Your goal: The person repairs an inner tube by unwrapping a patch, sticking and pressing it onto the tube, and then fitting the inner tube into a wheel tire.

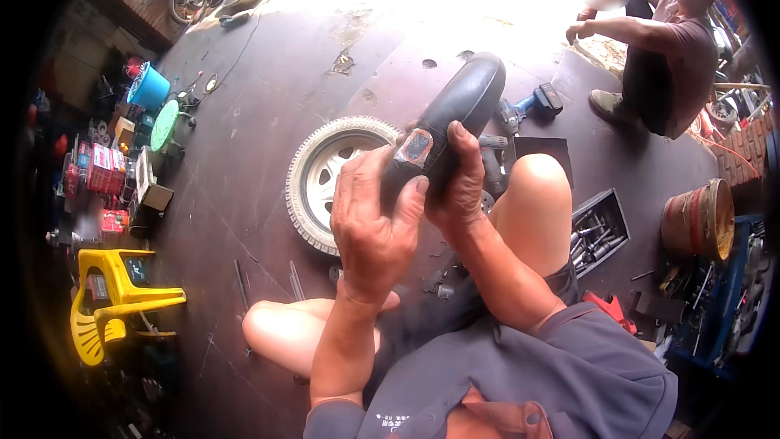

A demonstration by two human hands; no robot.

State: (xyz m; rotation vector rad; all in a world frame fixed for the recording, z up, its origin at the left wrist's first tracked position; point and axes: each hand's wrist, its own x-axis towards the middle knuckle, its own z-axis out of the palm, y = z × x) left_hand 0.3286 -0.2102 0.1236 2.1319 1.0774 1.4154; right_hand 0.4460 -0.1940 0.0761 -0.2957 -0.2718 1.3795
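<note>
Both my hands hold up a black rubber inner tube (471, 89), its inflated end pointing away from me. On its near part sits a patch (417, 147) with a grey middle and an orange-red edge. My left hand (370, 207) grips the tube from the left, fingers beside the patch and thumb just below it. Around the right side, my right hand (457, 183) is closed with its thumb on top. Behind my left hand a wheel (299, 195) with a pale rim and treaded tyre lies on the floor, partly covered by that hand.
A cordless power tool (532, 106) lies beyond my right knee. Right of that knee is a tray of metal sockets (601, 236). A rusty bucket (691, 219) stands farther right; a person (678, 49) squats beyond. At left are a yellow plastic chair (122, 297) and a green stool (165, 125).
</note>
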